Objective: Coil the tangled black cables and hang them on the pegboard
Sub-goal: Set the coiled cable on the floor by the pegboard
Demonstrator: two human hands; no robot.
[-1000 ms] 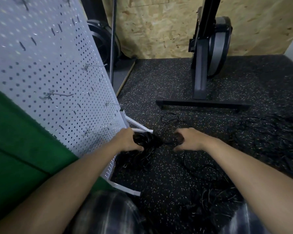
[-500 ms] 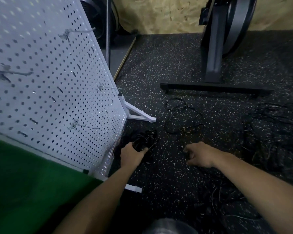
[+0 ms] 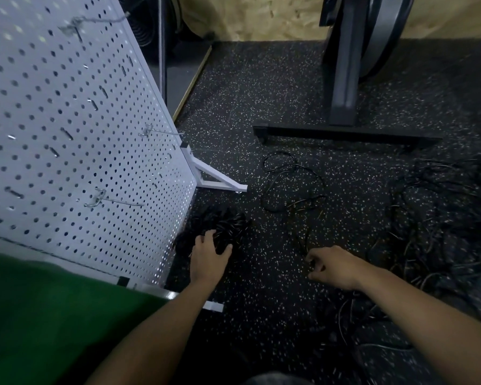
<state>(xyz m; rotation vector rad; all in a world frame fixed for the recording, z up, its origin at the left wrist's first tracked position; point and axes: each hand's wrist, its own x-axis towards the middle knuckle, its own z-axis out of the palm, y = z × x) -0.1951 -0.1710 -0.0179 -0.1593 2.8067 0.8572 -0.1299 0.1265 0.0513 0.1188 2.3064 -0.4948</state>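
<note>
Cable coil (image 3: 229, 226) held by left hand (image 3: 208, 254); right hand (image 3: 335, 265) curled.

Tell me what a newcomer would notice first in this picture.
The large white perforated metal pegboard with wire hooks fills the left side, standing on the speckled black rubber floor. At its foot the left hand grips a coiled bundle of black cable, while the right hand, fingers curled, lies beside a loose strand. A tangled heap of black cables sprawls at the right.

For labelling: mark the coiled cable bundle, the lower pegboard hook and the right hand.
coiled cable bundle (image 3: 231, 225): head view, on its glossy loops.
lower pegboard hook (image 3: 122, 202): head view, mid-shaft.
right hand (image 3: 336, 263): head view, back of the hand.
</note>
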